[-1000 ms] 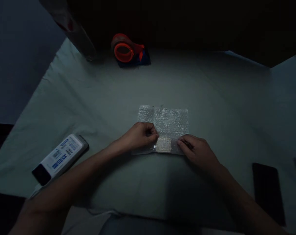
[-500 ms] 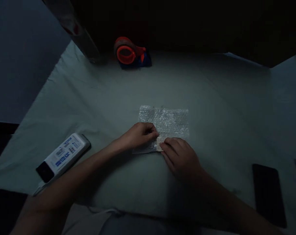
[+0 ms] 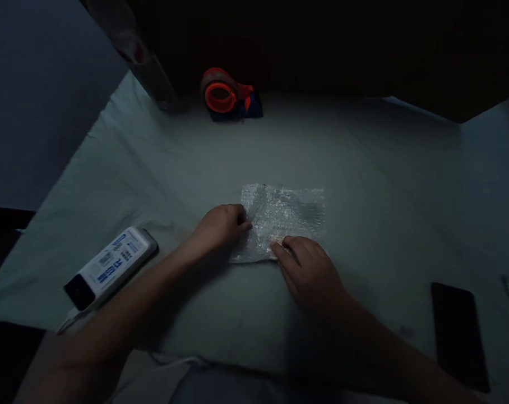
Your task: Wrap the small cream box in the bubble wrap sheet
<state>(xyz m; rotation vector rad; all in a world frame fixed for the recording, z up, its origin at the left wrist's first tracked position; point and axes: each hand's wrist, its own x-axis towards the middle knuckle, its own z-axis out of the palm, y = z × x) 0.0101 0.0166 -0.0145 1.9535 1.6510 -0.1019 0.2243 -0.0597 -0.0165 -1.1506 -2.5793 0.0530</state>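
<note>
A clear sheet of bubble wrap (image 3: 286, 207) lies flat on the cloth-covered table in front of me. At its left edge is my left hand (image 3: 221, 225), thumb and fingers pinched together at the plastic. My right hand (image 3: 311, 269) rests on the near part of the sheet, its thumb and fingertips closed on a small pale flat piece (image 3: 277, 240). Most of that piece is hidden by the fingers, and whether a layer of wrap covers it I cannot tell.
An orange and blue tape dispenser (image 3: 225, 98) stands at the back, beside a clear roll (image 3: 151, 76) leaning at the left. A white power bank (image 3: 111, 264) with a cable lies left; a black phone (image 3: 459, 336) lies right. A large dark box-like shape (image 3: 322, 45) fills the back.
My left hand has moved left, from beside the small pale piece to the sheet's left edge. My right hand stays at the piece, which now shows less.
</note>
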